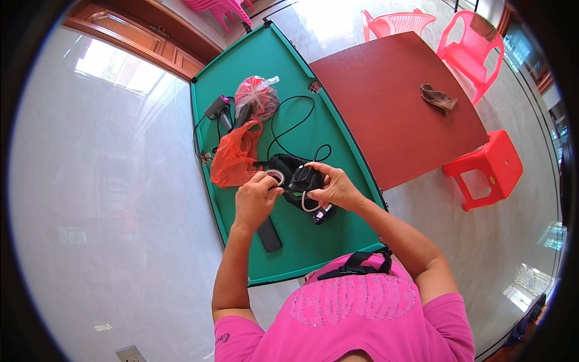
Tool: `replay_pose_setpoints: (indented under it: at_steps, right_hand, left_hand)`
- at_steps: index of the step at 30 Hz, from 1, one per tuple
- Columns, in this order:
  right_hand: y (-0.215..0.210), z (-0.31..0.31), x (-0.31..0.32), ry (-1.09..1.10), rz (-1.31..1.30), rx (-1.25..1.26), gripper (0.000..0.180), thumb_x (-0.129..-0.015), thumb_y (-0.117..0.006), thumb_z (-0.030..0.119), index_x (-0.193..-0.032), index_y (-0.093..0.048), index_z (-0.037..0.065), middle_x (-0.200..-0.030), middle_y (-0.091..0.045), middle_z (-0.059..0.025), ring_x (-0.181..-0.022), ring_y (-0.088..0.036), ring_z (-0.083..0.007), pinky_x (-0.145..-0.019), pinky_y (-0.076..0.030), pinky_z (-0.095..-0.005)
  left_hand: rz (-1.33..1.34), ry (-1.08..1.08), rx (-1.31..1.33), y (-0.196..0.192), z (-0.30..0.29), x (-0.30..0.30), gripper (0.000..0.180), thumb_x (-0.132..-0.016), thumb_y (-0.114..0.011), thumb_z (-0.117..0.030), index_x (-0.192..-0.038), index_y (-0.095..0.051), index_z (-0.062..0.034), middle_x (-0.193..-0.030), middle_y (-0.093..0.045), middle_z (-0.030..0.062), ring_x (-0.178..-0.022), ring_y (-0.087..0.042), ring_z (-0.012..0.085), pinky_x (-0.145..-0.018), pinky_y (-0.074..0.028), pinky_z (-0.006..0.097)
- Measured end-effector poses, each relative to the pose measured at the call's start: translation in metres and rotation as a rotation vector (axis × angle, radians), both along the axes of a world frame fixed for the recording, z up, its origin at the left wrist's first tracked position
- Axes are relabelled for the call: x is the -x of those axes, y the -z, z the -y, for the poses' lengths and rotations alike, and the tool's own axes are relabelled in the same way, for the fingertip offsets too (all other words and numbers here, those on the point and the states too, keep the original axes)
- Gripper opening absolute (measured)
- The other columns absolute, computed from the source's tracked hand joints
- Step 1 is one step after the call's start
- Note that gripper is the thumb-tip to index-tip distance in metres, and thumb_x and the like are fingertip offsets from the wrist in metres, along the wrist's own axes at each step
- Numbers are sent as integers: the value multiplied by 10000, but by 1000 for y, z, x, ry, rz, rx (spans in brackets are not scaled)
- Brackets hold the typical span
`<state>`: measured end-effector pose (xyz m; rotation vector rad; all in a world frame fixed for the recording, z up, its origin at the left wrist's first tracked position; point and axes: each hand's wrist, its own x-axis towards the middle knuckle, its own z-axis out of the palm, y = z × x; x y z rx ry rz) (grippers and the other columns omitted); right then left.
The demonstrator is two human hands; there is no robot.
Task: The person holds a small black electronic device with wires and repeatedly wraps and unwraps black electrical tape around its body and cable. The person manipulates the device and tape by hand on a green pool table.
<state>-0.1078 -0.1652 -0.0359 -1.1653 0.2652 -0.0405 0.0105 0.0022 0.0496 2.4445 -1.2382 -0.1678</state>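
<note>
BLACK BOX, QTY 1: IN R HAND, JUST R OF L HAND

Logged from my remote feed, centre outward.

- Box (304, 178): 1, grilled top, held over the green table (319, 244). Lies to R of L hand (258, 196), slightly farther from the wearer; R hand (339, 188) nearer, in contact. Outline near square from here; I can't fix a long axis.
- R hand: closed on box from its R side, thumb near end, fingers far end.
- L hand: thumb + fingertips pinched at ring; what's betw. them I can't tell.
- Ring (281, 175): 1, pale, betw. L hand & box.
- White loop (310, 209): 1, below box, by R thumb.
- Black bundle (283, 161): 1 by my count, behind/under box; parts hidden.
- Slab (269, 235): 1, black, flat on table, nearer wearer than L hand; long axis approx. near-to-far.
- Red bag (234, 158): 1, far-L of L hand.
- Dryer (218, 111): 1, beyond red bag.
- Clear bag (258, 96): 1, red/pink contents, R of dryer.
- Black cord (310, 114): 1 loop seen, R of bags.
- Brown table (386, 114): 1, R side, w/ cloth (439, 99) ×1.
- Stool (491, 166): 1, red.
- Pink chairs (473, 51): 2 single, plus stack (218, 8), uncounted.
</note>
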Motion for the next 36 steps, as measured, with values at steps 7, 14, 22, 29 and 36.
replay_pose_setpoints:
  at_steps: [7,14,22,29,36]
  right_hand:
    - [1,1,-2,-3,19,-19,641,-701,-704,26,-1292,-457,42,-653,-588,-16,-467,-548,-62,-409,-477,-202]
    - [-3,1,-1,6,19,8,639,-672,-693,85,-1272,-484,16,-614,-583,-24,-454,-557,-75,-413,-467,-208]
    - [-4,1,0,-20,-4,30,638,-673,-689,80,-1271,-481,8,-609,-581,-26,-449,-553,-77,-405,-463,-212]
    - [-3,8,1,-6,48,-72,604,-707,-694,28,-1270,-475,41,-658,-593,-14,-471,-554,-58,-408,-482,-200]
    - [-3,2,1,7,36,-30,611,-703,-687,27,-1274,-472,43,-665,-596,-14,-476,-556,-56,-417,-482,-197]
  left_hand:
    - [571,297,263,11,8,7,220,-641,-710,3,-836,-608,8,-881,-571,88,-758,-577,245,-590,-485,337]
    - [605,594,262,-6,24,6,287,-587,-652,-1,-870,-615,28,-886,-558,72,-728,-550,222,-552,-479,319]
    - [421,588,104,-21,36,2,103,-661,-617,-8,-748,-562,-9,-856,-525,50,-724,-503,219,-595,-467,325]
    - [329,401,55,-37,26,10,289,-616,-757,-145,-704,-506,-32,-851,-510,65,-761,-493,253,-648,-444,366]
    - [375,116,139,-4,9,19,375,-598,-793,-262,-702,-507,-44,-799,-508,67,-750,-487,261,-637,-432,373]
